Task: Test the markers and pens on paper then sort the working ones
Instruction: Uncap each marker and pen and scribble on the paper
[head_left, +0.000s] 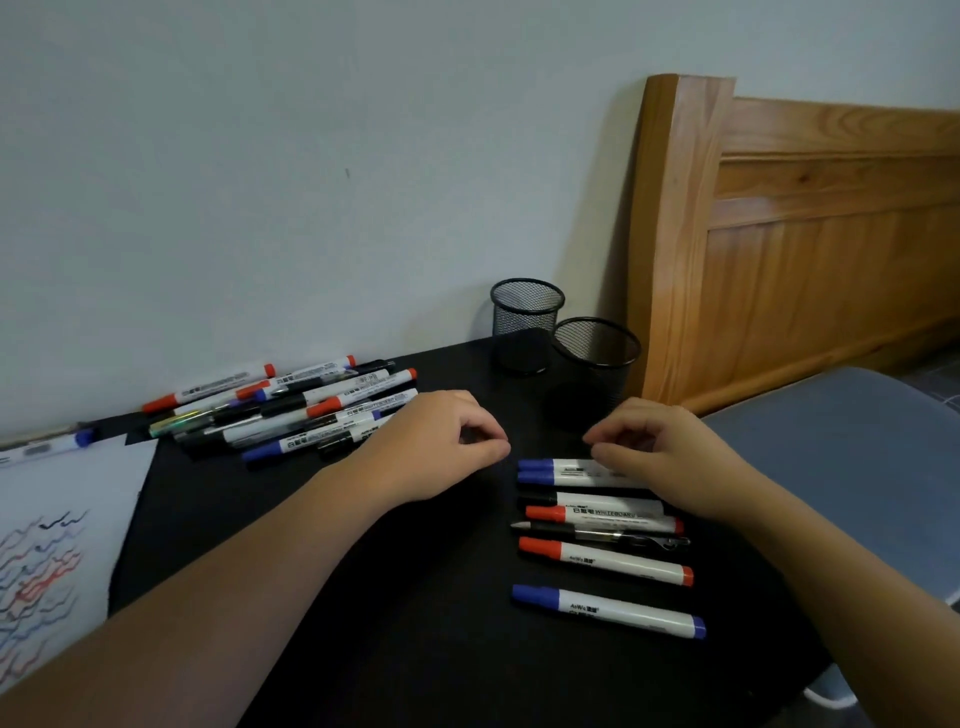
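Left hand (441, 441) and right hand (660, 447) loosely curled, empty, over bare black tabletop (415, 571) between marker pile (291, 410) and sorted row (602, 540)

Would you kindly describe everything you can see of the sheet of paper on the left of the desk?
The sheet of paper is white and lies flat at the left edge of the black table, cut off by the frame. Its lower part is covered with wavy test scribbles in blue, red and black; the upper part is bare. A blue-capped marker lies at its far edge. Neither hand touches it.
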